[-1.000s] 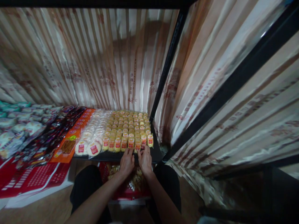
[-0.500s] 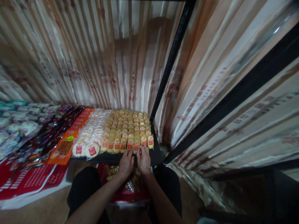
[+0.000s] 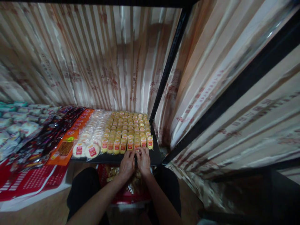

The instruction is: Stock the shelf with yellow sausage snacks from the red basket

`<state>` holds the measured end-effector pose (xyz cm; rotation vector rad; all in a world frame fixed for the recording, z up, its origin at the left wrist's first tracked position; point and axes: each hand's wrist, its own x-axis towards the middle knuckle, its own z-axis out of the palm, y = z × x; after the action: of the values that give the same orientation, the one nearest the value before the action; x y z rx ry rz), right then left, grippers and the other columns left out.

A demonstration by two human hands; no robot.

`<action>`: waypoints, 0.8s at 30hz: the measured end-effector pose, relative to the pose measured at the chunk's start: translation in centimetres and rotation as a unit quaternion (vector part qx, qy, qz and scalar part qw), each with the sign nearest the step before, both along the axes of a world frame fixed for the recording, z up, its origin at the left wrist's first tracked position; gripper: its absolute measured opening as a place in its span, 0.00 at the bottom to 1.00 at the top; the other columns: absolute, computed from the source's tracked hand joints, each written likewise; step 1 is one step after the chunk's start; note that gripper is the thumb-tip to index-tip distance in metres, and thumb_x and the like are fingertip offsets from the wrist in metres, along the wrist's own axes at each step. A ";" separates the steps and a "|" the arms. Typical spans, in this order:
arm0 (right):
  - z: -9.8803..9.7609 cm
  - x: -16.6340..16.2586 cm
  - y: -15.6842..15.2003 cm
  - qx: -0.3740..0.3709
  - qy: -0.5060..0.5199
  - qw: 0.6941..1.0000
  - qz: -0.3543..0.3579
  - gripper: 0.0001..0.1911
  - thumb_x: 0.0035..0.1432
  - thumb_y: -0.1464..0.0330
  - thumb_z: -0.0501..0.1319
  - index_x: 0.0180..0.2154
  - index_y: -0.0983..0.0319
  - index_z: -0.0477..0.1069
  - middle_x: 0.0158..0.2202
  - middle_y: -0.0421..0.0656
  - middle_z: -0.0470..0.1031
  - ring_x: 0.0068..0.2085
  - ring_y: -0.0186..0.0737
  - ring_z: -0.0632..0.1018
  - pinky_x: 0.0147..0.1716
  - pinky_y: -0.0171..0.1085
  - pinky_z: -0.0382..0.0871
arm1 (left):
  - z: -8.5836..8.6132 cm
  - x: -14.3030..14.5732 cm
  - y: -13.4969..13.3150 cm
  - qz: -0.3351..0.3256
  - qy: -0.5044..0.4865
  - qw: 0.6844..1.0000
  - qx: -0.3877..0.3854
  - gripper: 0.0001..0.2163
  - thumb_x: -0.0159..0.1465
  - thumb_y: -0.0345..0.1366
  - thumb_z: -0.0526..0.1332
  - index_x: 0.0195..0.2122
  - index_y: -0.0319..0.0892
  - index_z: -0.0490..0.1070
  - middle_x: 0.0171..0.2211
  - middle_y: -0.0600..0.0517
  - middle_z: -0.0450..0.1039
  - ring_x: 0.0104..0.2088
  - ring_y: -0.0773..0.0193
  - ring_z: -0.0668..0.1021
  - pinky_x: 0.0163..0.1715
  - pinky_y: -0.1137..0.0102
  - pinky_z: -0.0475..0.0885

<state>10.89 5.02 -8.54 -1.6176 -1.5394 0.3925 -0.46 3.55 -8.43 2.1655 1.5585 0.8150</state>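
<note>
we have our left hand (image 3: pixel 127 163) and right hand (image 3: pixel 143 161) side by side at the front edge of a black shelf (image 3: pixel 156 157), fingertips bunched close together. they meet the lower end of a yellow packet (image 3: pixel 137 143), 3rd from the right in a front row of 8; our fingers partly hide it, and we cannot tell whether either hand is pinching it or only pressing. more yellow packets (image 3: pixel 127 123) stand in rows behind. just left of them we see clear-wrapped white rounds (image 3: pixel 92 151), 2 with red labels at the front, then an orange packet (image 3: pixel 64 147) and dark packets (image 3: pixel 50 132). below our forearms, between our knees, a red container (image 3: pixel 131 199) holds golden-wrapped pieces. a pleated curtain (image 3: pixel 93 59) hangs behind the shelf.
</note>
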 end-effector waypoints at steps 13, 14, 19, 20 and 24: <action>-0.1 -0.4 0.6 0.009 -0.081 0.997 -0.008 0.15 0.61 0.68 0.48 0.40 0.59 0.72 0.40 0.46 0.68 0.39 0.37 0.71 0.40 0.34 0.67 | 1.5 1.1 0.1 0.052 0.073 0.995 -0.043 0.24 0.57 0.24 0.49 0.57 0.38 0.61 0.43 0.43 0.65 0.46 0.58 0.68 0.48 0.65 0.66; -0.1 -0.4 0.7 0.013 -0.085 0.996 -0.008 0.14 0.61 0.68 0.48 0.40 0.59 0.72 0.40 0.45 0.69 0.39 0.37 0.71 0.40 0.34 0.66 | 1.6 1.2 0.1 0.057 0.079 0.994 -0.044 0.24 0.58 0.25 0.49 0.57 0.39 0.62 0.43 0.44 0.65 0.45 0.58 0.69 0.48 0.66 0.66; -0.3 -0.5 0.9 0.038 -0.094 0.995 -0.002 0.14 0.61 0.69 0.49 0.40 0.59 0.72 0.40 0.45 0.70 0.42 0.37 0.71 0.42 0.33 0.65 | 1.7 1.3 0.1 0.075 0.100 0.992 -0.034 0.22 0.61 0.27 0.48 0.57 0.40 0.61 0.42 0.45 0.65 0.44 0.60 0.69 0.45 0.68 0.68; -0.3 -0.5 0.9 0.042 -0.093 0.995 -0.001 0.14 0.61 0.70 0.49 0.40 0.59 0.72 0.40 0.44 0.70 0.42 0.37 0.71 0.42 0.33 0.65 | 1.7 1.3 0.1 0.074 0.102 0.992 -0.031 0.22 0.61 0.27 0.48 0.57 0.39 0.61 0.42 0.45 0.65 0.44 0.60 0.69 0.45 0.68 0.68; -0.4 -0.5 1.0 0.057 -0.081 0.995 0.005 0.15 0.61 0.70 0.48 0.40 0.60 0.72 0.40 0.45 0.71 0.42 0.36 0.71 0.42 0.33 0.65 | 1.3 1.3 0.2 0.067 0.103 0.992 -0.015 0.21 0.62 0.27 0.48 0.57 0.39 0.61 0.41 0.45 0.66 0.43 0.60 0.69 0.44 0.68 0.68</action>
<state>10.40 6.06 -8.97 -1.5842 -1.6601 0.1786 0.80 3.75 -7.12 2.2007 1.8224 0.6180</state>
